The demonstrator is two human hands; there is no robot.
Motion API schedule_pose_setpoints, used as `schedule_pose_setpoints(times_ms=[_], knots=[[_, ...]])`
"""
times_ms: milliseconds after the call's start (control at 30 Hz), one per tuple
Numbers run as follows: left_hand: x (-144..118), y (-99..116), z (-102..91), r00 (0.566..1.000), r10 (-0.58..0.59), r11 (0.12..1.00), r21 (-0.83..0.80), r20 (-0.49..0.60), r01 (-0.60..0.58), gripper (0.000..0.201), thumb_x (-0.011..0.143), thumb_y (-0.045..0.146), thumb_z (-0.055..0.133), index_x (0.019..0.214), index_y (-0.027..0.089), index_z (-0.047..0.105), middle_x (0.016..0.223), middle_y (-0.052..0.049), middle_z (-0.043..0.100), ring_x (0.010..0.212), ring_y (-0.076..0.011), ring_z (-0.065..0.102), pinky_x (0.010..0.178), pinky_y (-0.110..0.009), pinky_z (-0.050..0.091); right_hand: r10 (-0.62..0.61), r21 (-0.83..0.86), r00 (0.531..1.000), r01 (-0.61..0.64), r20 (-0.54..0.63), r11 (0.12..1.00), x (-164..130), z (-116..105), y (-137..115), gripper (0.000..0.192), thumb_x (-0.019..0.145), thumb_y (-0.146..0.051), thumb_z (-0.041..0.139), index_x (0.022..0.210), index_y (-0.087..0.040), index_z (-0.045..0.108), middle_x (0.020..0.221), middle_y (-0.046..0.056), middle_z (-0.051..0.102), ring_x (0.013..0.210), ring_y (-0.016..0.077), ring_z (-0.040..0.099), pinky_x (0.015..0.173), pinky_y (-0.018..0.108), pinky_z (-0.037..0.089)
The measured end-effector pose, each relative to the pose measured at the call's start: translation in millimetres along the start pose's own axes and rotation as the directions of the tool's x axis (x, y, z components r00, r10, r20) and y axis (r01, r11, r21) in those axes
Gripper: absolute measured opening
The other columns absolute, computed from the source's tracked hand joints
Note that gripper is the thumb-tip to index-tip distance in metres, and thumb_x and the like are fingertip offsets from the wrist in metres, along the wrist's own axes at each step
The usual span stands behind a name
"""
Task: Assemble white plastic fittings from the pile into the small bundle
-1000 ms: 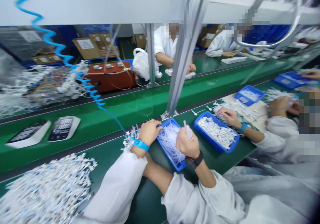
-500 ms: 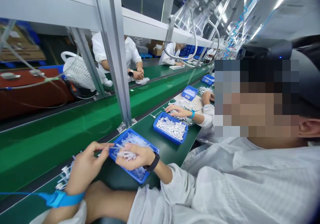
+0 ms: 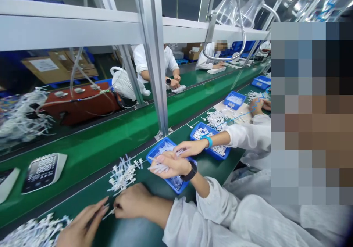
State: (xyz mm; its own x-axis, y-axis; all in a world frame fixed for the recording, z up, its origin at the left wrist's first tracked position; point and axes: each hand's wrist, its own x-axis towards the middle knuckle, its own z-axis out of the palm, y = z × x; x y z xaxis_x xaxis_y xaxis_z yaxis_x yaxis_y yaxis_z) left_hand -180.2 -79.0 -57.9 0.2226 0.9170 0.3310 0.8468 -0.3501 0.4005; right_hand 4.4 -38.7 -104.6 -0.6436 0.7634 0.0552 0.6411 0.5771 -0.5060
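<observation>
My left hand (image 3: 85, 221) is at the lower left, with index finger and thumb pinched together. What lies between their tips is too small to make out. Just to its right, my right hand (image 3: 131, 203) is curled closed on a thin white plastic stick (image 3: 109, 213), whose end points towards my left fingertips. Above my right hand lies a loose pile of white sticks with cross-shaped ends (image 3: 124, 173). Another heap of such pieces (image 3: 33, 234) fills the lower left corner, beside my left hand.
A neighbour's hand with a black watch (image 3: 172, 165) holds a bunch of sticks over a blue tray (image 3: 179, 190); their other hand (image 3: 190, 147) reaches to it. Another blue tray (image 3: 226, 155) stands behind. A display device (image 3: 44, 171) rests on the green belt (image 3: 82, 157). A metal post (image 3: 154, 63) rises beyond.
My left hand has moved from the blue tray's edge to my right hand. The view has shifted left. The neighbour's banded hand now reaches to the bunch of sticks.
</observation>
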Motion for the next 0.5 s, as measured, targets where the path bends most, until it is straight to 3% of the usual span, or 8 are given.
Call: schedule_pose_setpoints(times_ms=[133,300,500], knots=[[-23.5,-4.6,16.1,0.996,-0.081,0.995,0.049,-0.029,0.082,0.032,0.088,0.052,0.048,0.086,0.027,0.068,0.082,-0.001,0.075,0.069,-0.02,0.072,0.06,-0.026,0.057,0.022,-0.013,0.999,-0.022,-0.036,1.0,-4.4,-5.4,-1.3,0.026,0.08,-0.044,0.057,0.093,-0.028,0.073,0.088,-0.002,0.073,0.08,0.0181,0.068,0.061,0.025,0.047],[-23.6,-7.9,34.0,0.998,-0.032,0.995,0.089,-0.052,0.037,0.037,0.094,0.048,0.041,0.09,0.022,0.067,0.089,-0.006,0.072,0.083,-0.0221,0.068,0.077,-0.032,0.054,0.017,-0.044,0.997,-0.02,-0.071,0.999,-5.7,-6.2,-1.9,0.025,0.08,-0.042,0.058,0.093,-0.027,0.073,0.091,-0.001,0.072,0.082,0.0183,0.068,0.064,0.025,0.047],[-26.9,-2.0,46.7,0.996,-0.085,0.994,0.068,-0.001,0.085,0.031,0.096,0.038,0.04,0.092,0.022,0.066,0.09,-0.006,0.065,0.085,-0.0213,0.061,0.079,-0.034,0.05,0.053,-0.046,0.998,-0.054,-0.02,0.997,-10.2,-12.0,-2.5,0.023,0.084,-0.039,0.056,0.095,-0.025,0.071,0.094,0.0,0.072,0.088,0.0172,0.066,0.073,0.024,0.046]])
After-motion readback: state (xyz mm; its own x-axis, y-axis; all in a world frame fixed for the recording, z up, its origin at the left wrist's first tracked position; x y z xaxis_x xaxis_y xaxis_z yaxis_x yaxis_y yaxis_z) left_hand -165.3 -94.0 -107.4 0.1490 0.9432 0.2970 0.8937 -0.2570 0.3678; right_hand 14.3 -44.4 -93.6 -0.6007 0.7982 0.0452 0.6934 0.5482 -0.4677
